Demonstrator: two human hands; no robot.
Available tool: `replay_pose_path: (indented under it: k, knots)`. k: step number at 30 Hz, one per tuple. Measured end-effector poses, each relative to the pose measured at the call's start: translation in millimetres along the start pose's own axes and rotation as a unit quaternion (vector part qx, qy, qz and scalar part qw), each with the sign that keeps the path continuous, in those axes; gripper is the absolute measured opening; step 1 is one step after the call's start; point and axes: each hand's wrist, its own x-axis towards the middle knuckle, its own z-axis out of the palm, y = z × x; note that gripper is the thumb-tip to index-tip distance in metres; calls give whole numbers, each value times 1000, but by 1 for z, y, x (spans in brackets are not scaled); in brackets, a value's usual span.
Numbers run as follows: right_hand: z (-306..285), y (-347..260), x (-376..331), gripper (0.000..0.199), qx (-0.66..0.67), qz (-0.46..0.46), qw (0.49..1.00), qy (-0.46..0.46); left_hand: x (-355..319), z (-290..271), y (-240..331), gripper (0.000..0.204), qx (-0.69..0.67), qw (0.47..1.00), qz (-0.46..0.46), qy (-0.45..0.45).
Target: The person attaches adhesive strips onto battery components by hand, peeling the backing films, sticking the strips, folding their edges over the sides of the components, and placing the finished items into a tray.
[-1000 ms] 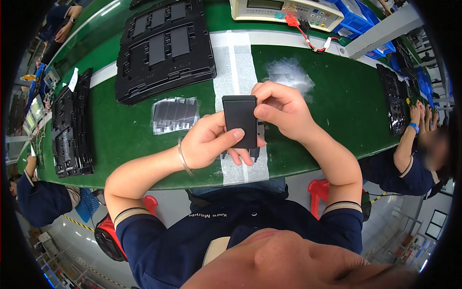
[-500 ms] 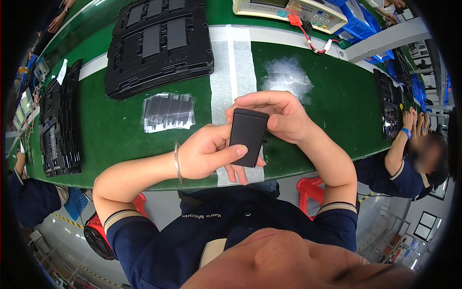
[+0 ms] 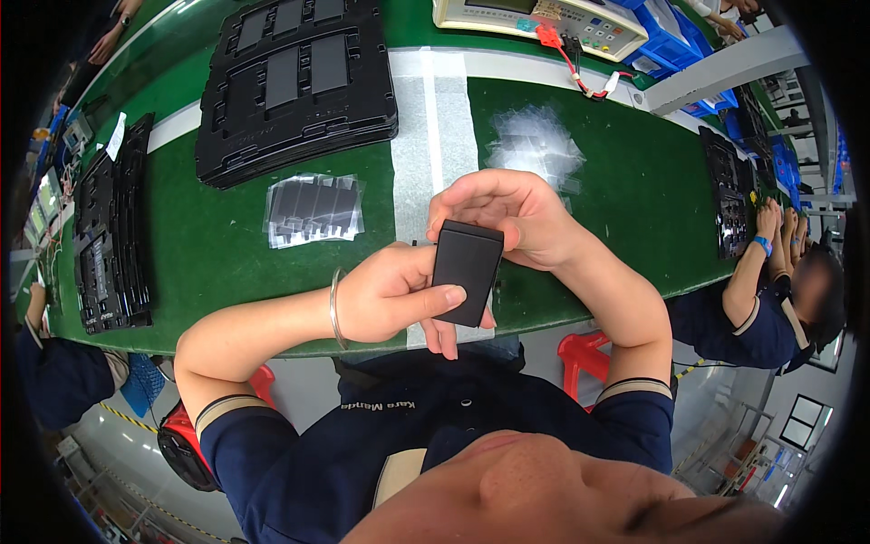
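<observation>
A black rectangular case [image 3: 468, 274], slim with a smooth face, is held over the table's near edge. My left hand [image 3: 394, 295] grips its lower part, the thumb flat across the face and the fingers beneath. At the far end of the case, my right hand [image 3: 521, 218] is closed around the corner, thumb by the right edge and fingers curled at the far side. The underside of the case is hidden. Past my hands lie a stack of clear film sheets with dark panels [image 3: 315, 210] on the left and a loose pile of clear films [image 3: 536, 145] on the right.
A stack of black trays [image 3: 299, 113] stands at the far left of the green table [image 3: 625, 163]. More black trays [image 3: 113, 236] are at the left edge. A tester with red leads [image 3: 544, 23] sits at the back. A co-worker's arm [image 3: 750, 281] is at right.
The case has come slightly closer to my body and tipped, its far end showing lower. My right fingers have curled in more around that end.
</observation>
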Motion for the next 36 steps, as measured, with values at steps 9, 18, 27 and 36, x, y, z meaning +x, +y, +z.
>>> replay_pose_path:
  k: [9,18,27,36]
  knots:
    - [-2,-19,-2,50,-156,-69,980,98,1,-1,1,22,16,995,33,93]
    - [-4,-20,-5,24,-547,-121,822,97,7,-1,2,18,75,988,32,132]
    - [9,-16,-3,17,-382,-37,915,123,6,-1,2,24,219,964,59,138]
    - [11,-26,0,16,-587,-89,802,67,8,2,6,27,371,912,49,166]
